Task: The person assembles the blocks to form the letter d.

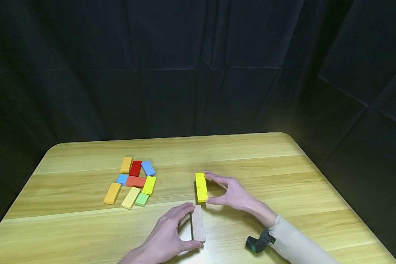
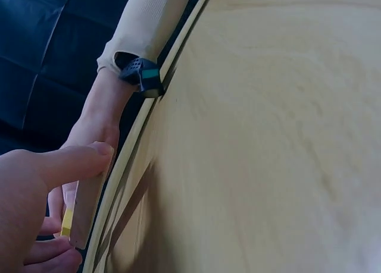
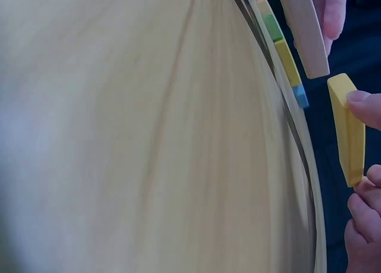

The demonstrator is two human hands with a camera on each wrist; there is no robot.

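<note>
My left hand [image 1: 166, 233] pinches a pale pinkish-grey block [image 1: 198, 224] by its two ends, thumb at the near end and fingers at the far one. Just beyond it, my right hand [image 1: 234, 194] holds a bright yellow block [image 1: 201, 187] the same way. Both blocks point away from me, nearly in line, the yellow one farther off. The right wrist view shows a small gap between the yellow block [image 3: 347, 130] and the pale block [image 3: 303, 32]. Shadows under the pale block [image 2: 89, 204] in the left wrist view suggest it is raised above the table.
Left of the hands lies a loose cluster of flat blocks, including a red block [image 1: 136, 182], a green block [image 1: 142, 199] and an orange block [image 1: 112, 193]. A black wrist device [image 1: 260, 242] hangs at the right sleeve. Dark curtains [image 1: 198, 73] surround the wooden table [image 1: 250, 154].
</note>
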